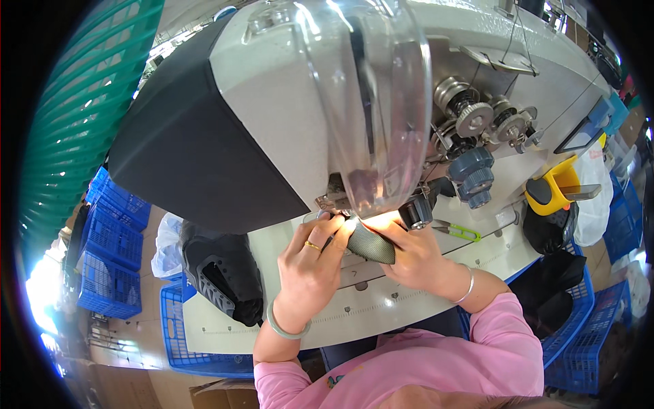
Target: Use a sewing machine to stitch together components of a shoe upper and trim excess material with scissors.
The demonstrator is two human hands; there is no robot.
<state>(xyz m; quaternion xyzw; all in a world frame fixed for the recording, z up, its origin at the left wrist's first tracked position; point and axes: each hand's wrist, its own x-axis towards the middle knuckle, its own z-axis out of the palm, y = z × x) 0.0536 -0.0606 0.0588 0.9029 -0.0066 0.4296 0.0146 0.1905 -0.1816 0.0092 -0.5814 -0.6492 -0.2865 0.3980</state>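
Under the lit needle area of a sewing machine (272, 102), both my hands grip a grey-green piece of woven fabric, which looks like part of a shoe upper (371, 245). My left hand (313, 255) has its fingers closed at the left edge of the piece, close to the presser area. On the opposite side my right hand (417, 258) pinches the piece, its fingertips partly lost in the bright lamp light. The clear plastic guard (381, 102) and machine head hide the needle. A black shoe upper (221, 273) lies on the table left of my left hand.
Green-handled thread snips (463, 232) lie right of my right hand. Beyond them stand a yellow holder (555, 187) and dark pieces (545, 228). Blue baskets (174, 334) flank the white table (286, 330); blue crates (109, 286) are stacked at left, below a green plastic basket (88, 102).
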